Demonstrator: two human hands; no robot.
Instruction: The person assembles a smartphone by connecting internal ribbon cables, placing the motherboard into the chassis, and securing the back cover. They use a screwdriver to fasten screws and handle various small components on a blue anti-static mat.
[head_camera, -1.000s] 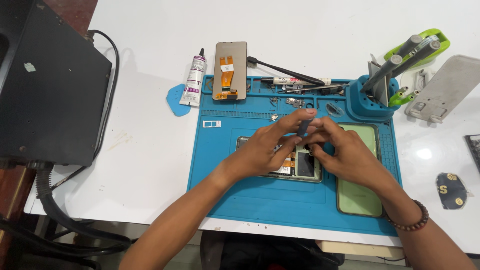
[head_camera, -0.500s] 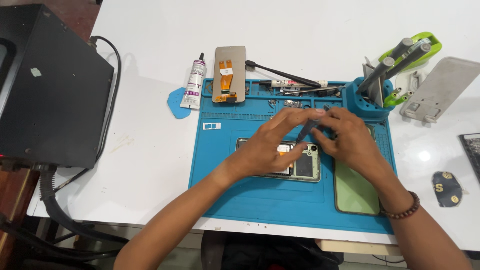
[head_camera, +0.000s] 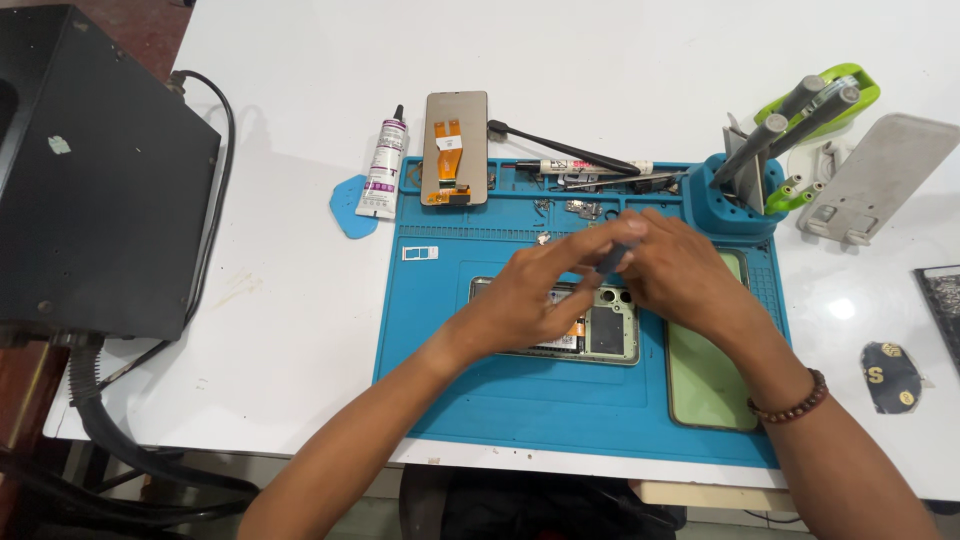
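Where the white worktop (head_camera: 620, 70) carries it, a blue repair mat (head_camera: 520, 400) serves as the landmark. Left of the mat sits a big black box (head_camera: 100, 170) with a thick cable. On the mat's right part lies a pale green back cover (head_camera: 705, 385). At the mat's middle lies an opened phone (head_camera: 600, 335), its insides showing. Beyond the mat's right corner leans a grey metal stand (head_camera: 870, 175). Across the mat's top edge lies a detached screen (head_camera: 455, 145) with an orange flex cable. In the mat's top right corner stands a blue tool holder (head_camera: 735, 205) with grey-handled tools. Just off the mat's top left edge lie a white glue tube (head_camera: 383, 170) and a blue pick (head_camera: 348, 205).

Above the phone, the left hand (head_camera: 535, 290) and right hand (head_camera: 675, 275) meet, fingers narrowed together around a small dark piece (head_camera: 612, 258); which hand truly pinches it I cannot tell.
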